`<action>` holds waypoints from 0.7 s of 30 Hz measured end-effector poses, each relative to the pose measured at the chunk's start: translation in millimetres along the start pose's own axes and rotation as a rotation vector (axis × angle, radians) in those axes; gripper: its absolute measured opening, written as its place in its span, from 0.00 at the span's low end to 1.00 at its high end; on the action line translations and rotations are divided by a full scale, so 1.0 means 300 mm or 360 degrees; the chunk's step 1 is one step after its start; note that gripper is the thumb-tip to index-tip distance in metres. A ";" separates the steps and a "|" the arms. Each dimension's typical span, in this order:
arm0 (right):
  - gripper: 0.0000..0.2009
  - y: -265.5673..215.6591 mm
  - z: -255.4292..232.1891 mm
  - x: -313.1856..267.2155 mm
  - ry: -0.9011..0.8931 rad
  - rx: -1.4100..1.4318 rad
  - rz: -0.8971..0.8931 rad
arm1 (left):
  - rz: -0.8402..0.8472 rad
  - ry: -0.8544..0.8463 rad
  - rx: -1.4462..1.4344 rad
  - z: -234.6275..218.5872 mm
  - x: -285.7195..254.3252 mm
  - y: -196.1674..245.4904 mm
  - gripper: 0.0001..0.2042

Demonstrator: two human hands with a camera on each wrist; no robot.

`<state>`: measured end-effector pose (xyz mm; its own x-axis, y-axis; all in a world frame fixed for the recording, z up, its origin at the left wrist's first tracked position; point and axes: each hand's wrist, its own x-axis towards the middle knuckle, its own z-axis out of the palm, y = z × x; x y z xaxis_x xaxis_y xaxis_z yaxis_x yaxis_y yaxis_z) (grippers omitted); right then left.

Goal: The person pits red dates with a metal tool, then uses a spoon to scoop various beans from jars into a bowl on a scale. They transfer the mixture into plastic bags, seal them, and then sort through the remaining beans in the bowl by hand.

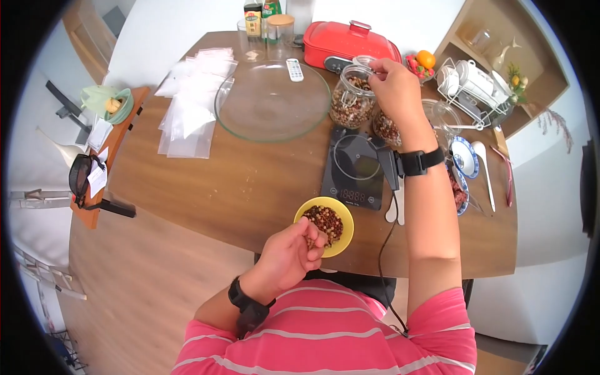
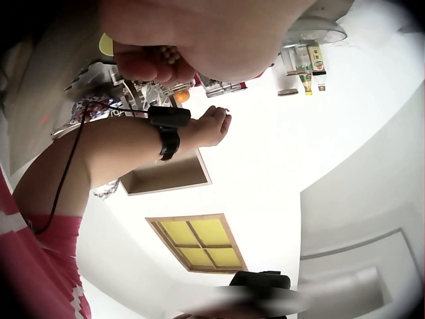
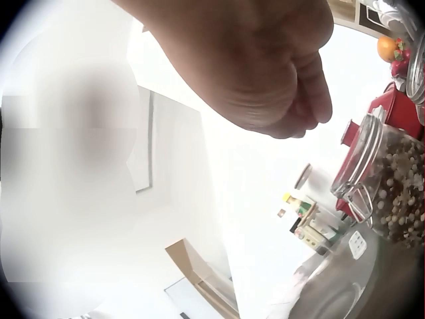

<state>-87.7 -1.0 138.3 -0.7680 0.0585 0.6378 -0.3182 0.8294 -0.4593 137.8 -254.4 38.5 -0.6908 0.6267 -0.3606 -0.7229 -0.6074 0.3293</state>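
Observation:
My left hand [image 1: 290, 250] is beside and over the near side of a yellow bowl [image 1: 350, 228] of mixed beans [image 1: 325, 220]. Its fingers curl in toward the palm, and pale beans [image 2: 167, 54] show between them in the left wrist view. My right hand [image 1: 395, 87] is raised above a glass clip-top jar [image 1: 350, 103] filled with mixed beans, its lid tipped back. Thumb and fingertips are drawn together there, with a small dark speck [image 2: 228, 111] at their tips, seemingly a bean. A second jar of beans [image 1: 386, 130] stands partly behind the right forearm.
A black kitchen scale [image 1: 353, 181] lies between bowl and jars. To the left are a large glass plate [image 1: 272, 103] with a white remote [image 1: 294, 70] and clear plastic bags [image 1: 190, 119]. Behind stands a red cooker [image 1: 350, 44]; at right, a dish rack [image 1: 472, 94] and blue-patterned bowl [image 1: 464, 156].

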 end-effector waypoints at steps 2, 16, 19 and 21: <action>0.08 0.003 0.011 0.017 -0.0017 -0.0080 -0.0065 | 0.0006 0.0061 0.0039 -0.003 -0.003 0.015 0.18; 0.10 -0.060 -0.040 -0.039 0.0074 -0.0020 -0.0290 | -0.0138 -0.0104 0.0334 0.106 0.116 0.058 0.25; 0.09 -0.130 -0.204 -0.287 -0.0059 0.0165 -0.0273 | -0.0083 -0.0018 0.0513 0.154 0.138 0.119 0.25; 0.10 -0.097 -0.291 -0.479 -0.0004 0.0475 -0.0378 | 0.0069 -0.0056 0.0799 0.239 0.189 0.188 0.25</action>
<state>80.5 15.1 114.0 -0.6545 -0.1174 0.7469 -0.6350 0.6215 -0.4588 57.0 -218.0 99.3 -0.7140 0.6274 -0.3107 -0.6045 -0.3287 0.7256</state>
